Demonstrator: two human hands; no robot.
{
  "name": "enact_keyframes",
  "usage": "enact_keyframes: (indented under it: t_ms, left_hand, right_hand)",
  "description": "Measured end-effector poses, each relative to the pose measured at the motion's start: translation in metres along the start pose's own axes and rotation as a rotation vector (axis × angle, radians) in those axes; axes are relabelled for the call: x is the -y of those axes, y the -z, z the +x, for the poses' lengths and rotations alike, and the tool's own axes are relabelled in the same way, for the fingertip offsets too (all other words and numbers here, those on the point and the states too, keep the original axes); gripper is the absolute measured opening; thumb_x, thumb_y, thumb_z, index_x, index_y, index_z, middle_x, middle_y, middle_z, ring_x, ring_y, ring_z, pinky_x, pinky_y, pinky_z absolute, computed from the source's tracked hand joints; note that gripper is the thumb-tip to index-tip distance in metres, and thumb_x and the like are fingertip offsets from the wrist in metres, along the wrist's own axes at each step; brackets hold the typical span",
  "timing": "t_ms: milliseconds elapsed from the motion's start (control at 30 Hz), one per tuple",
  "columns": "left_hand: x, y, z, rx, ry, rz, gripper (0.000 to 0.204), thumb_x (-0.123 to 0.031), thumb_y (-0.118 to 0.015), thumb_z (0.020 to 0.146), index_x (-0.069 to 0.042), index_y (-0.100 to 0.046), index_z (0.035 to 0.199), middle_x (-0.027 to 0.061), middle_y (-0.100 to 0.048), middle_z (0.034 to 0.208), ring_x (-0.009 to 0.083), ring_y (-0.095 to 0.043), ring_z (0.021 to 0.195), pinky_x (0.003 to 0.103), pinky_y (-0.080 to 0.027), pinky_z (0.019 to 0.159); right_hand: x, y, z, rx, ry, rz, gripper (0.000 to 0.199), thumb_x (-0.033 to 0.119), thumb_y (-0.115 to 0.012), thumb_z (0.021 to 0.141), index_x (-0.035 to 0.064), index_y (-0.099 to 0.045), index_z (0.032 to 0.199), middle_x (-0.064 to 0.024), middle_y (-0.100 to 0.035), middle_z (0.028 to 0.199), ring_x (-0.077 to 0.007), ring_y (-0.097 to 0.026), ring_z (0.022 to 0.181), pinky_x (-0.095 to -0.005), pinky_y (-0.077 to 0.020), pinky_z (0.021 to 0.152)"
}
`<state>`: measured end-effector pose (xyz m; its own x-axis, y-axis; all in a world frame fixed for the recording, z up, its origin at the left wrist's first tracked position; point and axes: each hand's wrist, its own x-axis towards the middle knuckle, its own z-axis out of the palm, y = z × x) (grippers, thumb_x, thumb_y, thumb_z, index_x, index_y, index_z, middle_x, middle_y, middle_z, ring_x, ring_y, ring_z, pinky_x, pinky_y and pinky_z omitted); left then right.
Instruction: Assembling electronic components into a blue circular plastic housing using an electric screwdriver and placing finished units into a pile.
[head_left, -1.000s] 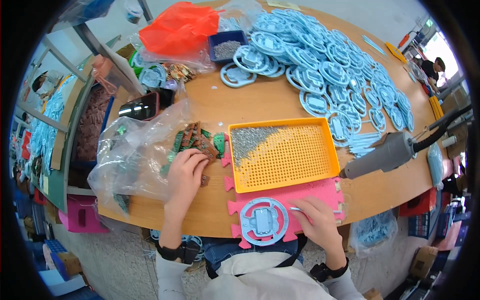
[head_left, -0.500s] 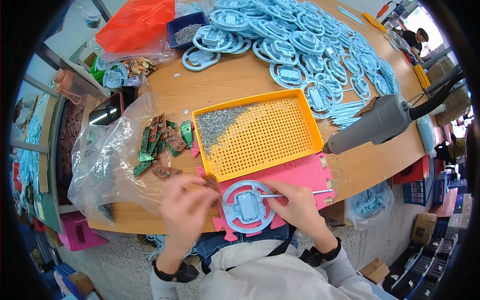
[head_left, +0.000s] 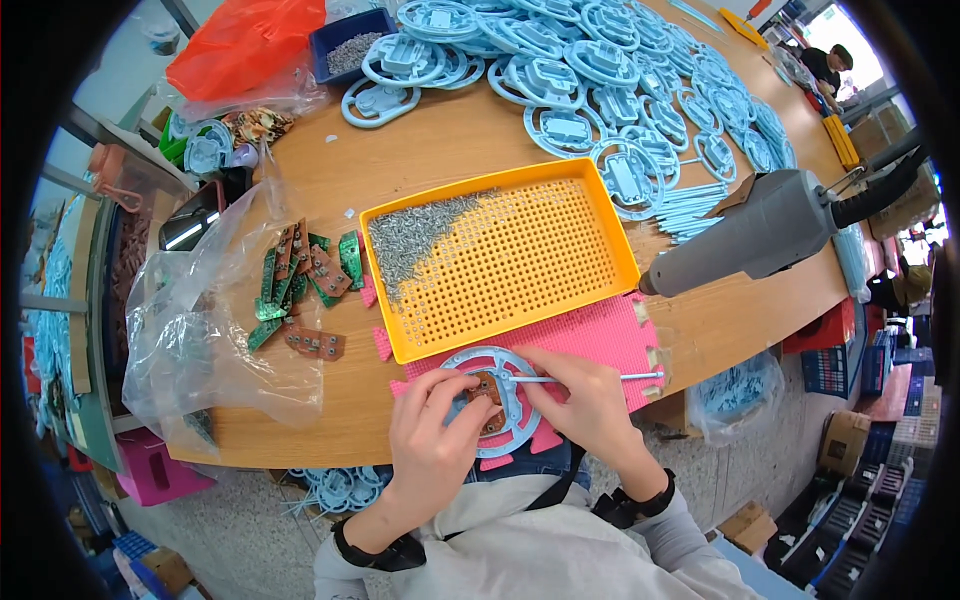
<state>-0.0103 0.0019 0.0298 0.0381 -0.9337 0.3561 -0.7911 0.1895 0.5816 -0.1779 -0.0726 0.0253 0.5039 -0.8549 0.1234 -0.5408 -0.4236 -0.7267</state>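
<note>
A light-blue plastic ring-shaped part (head_left: pixel 521 432) with a raised middle lies at the near edge of the pink foam mat (head_left: pixel 590 335). My left hand (head_left: pixel 435 430) has its fingers closed on a small brown circuit board (head_left: pixel 490 412), which sits over the ring's middle; the fingertips cover part of it. Against the ring's right side, my right hand (head_left: pixel 585 400) pinches a thin pale stick (head_left: pixel 640 376) that points right. Whether the stick is joined to the ring I cannot tell. Loose green and brown circuit boards (head_left: pixel 318 273) lie in a heap to the left.
Beyond the ring stands a yellow perforated tray (head_left: pixel 520 270) with small screws (head_left: pixel 410 240). A grey electric screwdriver (head_left: pixel 740 240) reaches in from the right. Many blue ring parts (head_left: pixel 565 75) are piled behind, near a navy screw bin (head_left: pixel 350 50). A clear plastic bag (head_left: pixel 215 340) lies left.
My left hand has moved right, bringing the brown circuit board from beside the ring onto its middle. My right hand stays at the stick. The whole view has shifted slightly.
</note>
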Motion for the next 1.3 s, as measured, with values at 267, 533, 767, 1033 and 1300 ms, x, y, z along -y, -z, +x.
enact_keyframes:
  t_ms: [267,533,767,1033,1300]
  left_hand:
    - [0.002,0.008,0.005,0.112,-0.048,0.021,0.028,-0.019,-0.076,0.062,-0.005,-0.066,0.085,0.0045,-0.060,0.096,0.0240,-0.056,0.094,0.036,-0.044,0.075]
    - [0.013,0.007,-0.003,0.140,-0.094,0.019,0.036,-0.026,-0.077,0.061,-0.007,-0.066,0.090,0.0041,-0.060,0.102,0.0264,-0.055,0.102,0.038,-0.043,0.085]
    - [0.022,-0.002,-0.008,0.138,0.057,-0.346,0.038,-0.013,-0.081,0.058,-0.003,-0.065,0.092,0.0106,-0.059,0.105,0.0375,-0.052,0.113,0.044,-0.049,0.088]
    - [0.029,-0.005,-0.014,0.086,0.118,-0.493,0.037,-0.011,-0.082,0.058,-0.004,-0.069,0.092,0.0102,-0.060,0.105,0.0360,-0.051,0.116,0.043,-0.047,0.092]
    - [0.032,-0.007,-0.017,0.086,0.147,-0.522,0.039,-0.009,-0.083,0.056,-0.003,-0.069,0.092,0.0101,-0.061,0.106,0.0359,-0.050,0.118,0.042,-0.045,0.093]
  right_hand:
    - [-0.002,0.001,0.000,0.024,0.015,-0.036,0.034,0.013,-0.067,0.076,0.0113,-0.061,0.110,-0.0080,-0.066,0.080,-0.0241,-0.064,0.065,-0.0331,-0.0514,0.055]
    - [-0.003,0.026,-0.002,-0.007,0.033,0.011,0.030,0.002,-0.059,0.080,0.0056,-0.059,0.110,-0.0117,-0.055,0.101,-0.0272,-0.059,0.082,-0.0355,-0.0493,0.070]
    - [-0.025,0.047,-0.016,0.079,0.026,-0.136,0.028,-0.007,-0.057,0.075,0.0035,-0.063,0.100,-0.0125,-0.053,0.099,-0.0264,-0.057,0.083,-0.0344,-0.0480,0.072]
    - [-0.012,0.032,-0.012,0.160,0.115,-0.028,0.035,-0.004,-0.059,0.071,0.0102,-0.067,0.102,-0.0091,-0.057,0.084,-0.0241,-0.059,0.073,-0.0326,-0.0494,0.062]
    - [-0.022,0.045,-0.012,0.128,0.046,-0.158,0.036,-0.007,-0.056,0.071,0.0069,-0.066,0.103,-0.0089,-0.057,0.086,-0.0244,-0.059,0.077,-0.0325,-0.0486,0.066]
